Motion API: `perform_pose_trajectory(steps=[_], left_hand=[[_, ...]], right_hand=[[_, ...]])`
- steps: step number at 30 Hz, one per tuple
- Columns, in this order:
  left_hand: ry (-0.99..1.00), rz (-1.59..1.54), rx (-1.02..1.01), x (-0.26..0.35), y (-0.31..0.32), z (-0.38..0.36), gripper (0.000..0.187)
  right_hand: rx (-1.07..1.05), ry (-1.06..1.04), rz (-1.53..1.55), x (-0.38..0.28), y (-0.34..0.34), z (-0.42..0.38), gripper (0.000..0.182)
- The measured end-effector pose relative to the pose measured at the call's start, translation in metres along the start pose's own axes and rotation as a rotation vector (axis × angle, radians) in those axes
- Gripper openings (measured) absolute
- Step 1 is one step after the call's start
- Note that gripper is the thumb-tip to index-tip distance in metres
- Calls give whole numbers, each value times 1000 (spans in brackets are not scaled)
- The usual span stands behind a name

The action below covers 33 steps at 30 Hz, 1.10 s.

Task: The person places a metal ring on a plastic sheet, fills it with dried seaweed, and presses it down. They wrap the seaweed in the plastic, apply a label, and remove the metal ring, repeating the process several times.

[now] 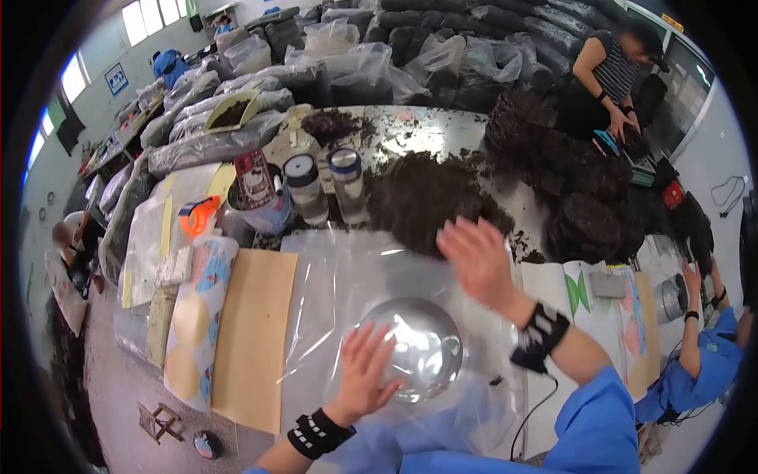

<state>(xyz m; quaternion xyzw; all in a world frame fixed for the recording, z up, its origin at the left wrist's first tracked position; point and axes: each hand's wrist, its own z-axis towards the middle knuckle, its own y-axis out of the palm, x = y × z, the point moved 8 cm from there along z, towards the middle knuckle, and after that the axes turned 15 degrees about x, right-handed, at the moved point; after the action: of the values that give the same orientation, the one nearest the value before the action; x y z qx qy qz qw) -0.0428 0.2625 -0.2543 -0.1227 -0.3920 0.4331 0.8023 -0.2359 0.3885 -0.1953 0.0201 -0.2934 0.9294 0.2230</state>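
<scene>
My left hand (365, 367) is over the left rim of a round, shiny metal dish (430, 344), fingers stretched and thumb apart. Clear plastic sheeting (339, 268) lies around the dish on the table. My right hand (478, 265), somewhat blurred, is raised at the near edge of a heap of dark brown, crumbly material (418, 197). Its fingers are extended, and nothing shows in its grasp. Both wrists wear black bands with pale squares.
Left of the sheeting are a tan board (253, 340), an orange tape dispenser (199, 215) and two lidded jars (347, 193). Dark round cakes (584, 225) are stacked to the right. One co-worker handles dark material at the back right; another person's hands (692, 280) are at far right.
</scene>
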Motion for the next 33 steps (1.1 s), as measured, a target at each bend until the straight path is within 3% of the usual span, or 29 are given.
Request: perform_pose_trajectory(steps=[1,3,4,6,7,9,10,11,13,14,16,19,21,22,23,25,26,28,32,33], left_hand=[[-13,-5,-10,2,-12,2,68],[-11,68,154,8,-44,5,61],[-30,65,123,8,-40,8,61],[-341,7,-221,-15,-11,4,61],[-339,19,-237,-15,-11,2,61],[-4,155,-258,1,-10,11,69],[86,200,-272,10,-14,25,86],[77,192,-287,15,-16,39,86],[-88,366,-542,0,1,47,110],[-106,352,-566,-4,13,47,110],[188,618,-757,-6,48,36,129],[72,636,-900,-21,69,24,140],[109,638,-923,-28,84,16,137],[135,629,-933,-32,95,10,133],[164,617,-939,-37,107,2,130],[195,540,-929,-49,125,-12,122],[152,567,-948,-54,129,-11,113],[14,563,-997,-53,128,-12,100],[42,474,-782,-46,117,-8,96],[26,496,-806,-41,113,-6,92]], right_hand=[[6,-41,33,-38,-21,-15,47],[-134,3,216,-108,-61,-41,43],[-225,32,284,-138,-65,-62,44],[-363,107,429,-174,-65,-85,48],[-353,122,437,-175,-71,-82,48],[-315,246,594,-148,-81,-56,62],[-242,198,559,-133,-82,-48,80],[-368,212,488,-117,-78,-32,99],[-697,408,377,-98,-40,-33,132],[-775,379,319,-100,-13,-50,132],[-881,362,284,-105,16,-74,132],[-961,411,320,-108,33,-88,128],[-1081,436,290,-108,48,-105,120],[-1115,441,260,-107,53,-110,95],[-1120,444,260,-108,60,-116,95],[-1200,508,300,-116,81,-145,66],[-1138,649,266,-116,86,-149,41],[-1124,723,261,-121,83,-155,38],[-954,706,254,-114,71,-140,31],[-896,703,296,-114,62,-129,31]])
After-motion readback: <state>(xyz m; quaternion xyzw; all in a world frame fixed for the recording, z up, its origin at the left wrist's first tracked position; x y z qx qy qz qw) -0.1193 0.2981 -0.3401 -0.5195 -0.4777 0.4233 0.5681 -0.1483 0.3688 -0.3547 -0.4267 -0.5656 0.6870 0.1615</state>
